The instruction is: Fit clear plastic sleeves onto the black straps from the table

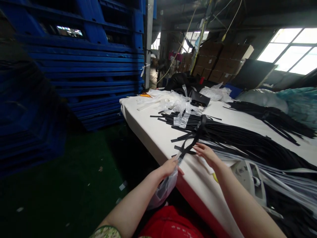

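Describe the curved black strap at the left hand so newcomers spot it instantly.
On the white-topped table, find the broad bundle of long, flat black strips. At its end nearest the left hand, a curved black strap runs from that hand across the strips, the right hand beside it. Its bend sets it apart: neighbouring strips lie nearly straight.

This looks like a workshop or factory floor: blue pallets (99, 74) rise in a tall stack, cardboard boxes (210, 59) are piled near a large paned window (287, 59), and bundled black strips (230, 135) lie across a broad white surface (148, 127).
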`<state>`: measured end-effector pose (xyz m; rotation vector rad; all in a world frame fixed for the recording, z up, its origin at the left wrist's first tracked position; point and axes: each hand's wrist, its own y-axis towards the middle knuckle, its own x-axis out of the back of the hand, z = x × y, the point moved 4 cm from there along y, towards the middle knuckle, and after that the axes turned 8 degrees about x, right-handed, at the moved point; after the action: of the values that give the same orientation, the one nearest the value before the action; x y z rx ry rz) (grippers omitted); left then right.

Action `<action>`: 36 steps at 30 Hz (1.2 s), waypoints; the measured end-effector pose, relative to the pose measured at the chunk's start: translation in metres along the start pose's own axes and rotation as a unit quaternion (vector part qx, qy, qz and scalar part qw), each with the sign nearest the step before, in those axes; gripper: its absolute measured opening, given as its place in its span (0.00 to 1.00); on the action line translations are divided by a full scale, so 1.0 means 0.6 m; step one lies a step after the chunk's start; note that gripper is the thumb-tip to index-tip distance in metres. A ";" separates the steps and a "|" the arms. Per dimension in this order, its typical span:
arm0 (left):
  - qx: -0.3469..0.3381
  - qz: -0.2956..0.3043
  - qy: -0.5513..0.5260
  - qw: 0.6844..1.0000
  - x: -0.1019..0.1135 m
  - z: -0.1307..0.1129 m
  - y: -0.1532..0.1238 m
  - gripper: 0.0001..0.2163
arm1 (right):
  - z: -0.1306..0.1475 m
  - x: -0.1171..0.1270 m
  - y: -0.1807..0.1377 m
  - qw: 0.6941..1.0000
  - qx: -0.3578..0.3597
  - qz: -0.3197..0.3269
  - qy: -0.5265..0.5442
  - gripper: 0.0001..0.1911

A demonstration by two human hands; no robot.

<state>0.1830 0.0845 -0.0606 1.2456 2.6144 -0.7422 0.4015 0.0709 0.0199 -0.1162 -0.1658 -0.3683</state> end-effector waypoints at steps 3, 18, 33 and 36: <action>-0.003 0.006 -0.004 1.000 0.002 0.005 0.003 0.34 | -0.037 -0.070 -0.001 0.997 -0.007 0.008 -0.078 0.14; 0.032 0.022 -0.034 0.999 0.031 0.001 -0.062 0.35 | 0.028 -0.112 0.024 0.926 0.030 0.019 -0.376 0.21; 0.017 0.052 -0.087 0.995 0.021 0.021 -0.100 0.24 | 0.069 -0.303 0.046 0.966 0.014 0.176 -0.186 0.21; 0.029 0.108 -0.123 0.986 0.020 0.013 -0.124 0.22 | 0.103 -0.238 0.003 0.989 0.083 0.106 -0.060 0.24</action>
<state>0.1182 0.0493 -0.0442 1.3322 2.2345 -0.8737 0.2621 0.1311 0.0541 0.0079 -0.3003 -0.1337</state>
